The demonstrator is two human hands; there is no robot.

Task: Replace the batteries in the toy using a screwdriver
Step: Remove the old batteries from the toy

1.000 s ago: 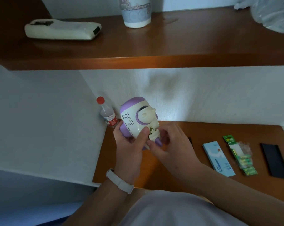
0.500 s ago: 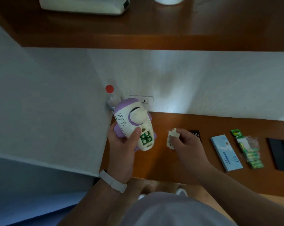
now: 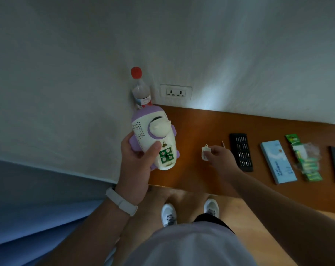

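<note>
Purple toy (image 3: 153, 131) in left hand (image 3: 137, 169), cover (image 3: 205, 151) in right hand (image 3: 220, 158).

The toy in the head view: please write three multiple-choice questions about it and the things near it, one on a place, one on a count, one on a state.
1. Where does the red-capped bottle stand?
A. In the wall corner, beyond the toy
B. Beside the black case
C. On the floor

2. How many batteries show in the toy's open compartment?
A. Two
B. Four
C. Six

3. What is the state of the battery cover?
A. Screwed onto the toy
B. Off the toy, pinched in the right hand
C. Lying on the blue box

Answers:
1 A: its cap rises above the toy's purple top, at the corner.
2 B: four round ends sit in a square.
3 B: the compartment lies bare while the left hand grips the toy.
</note>
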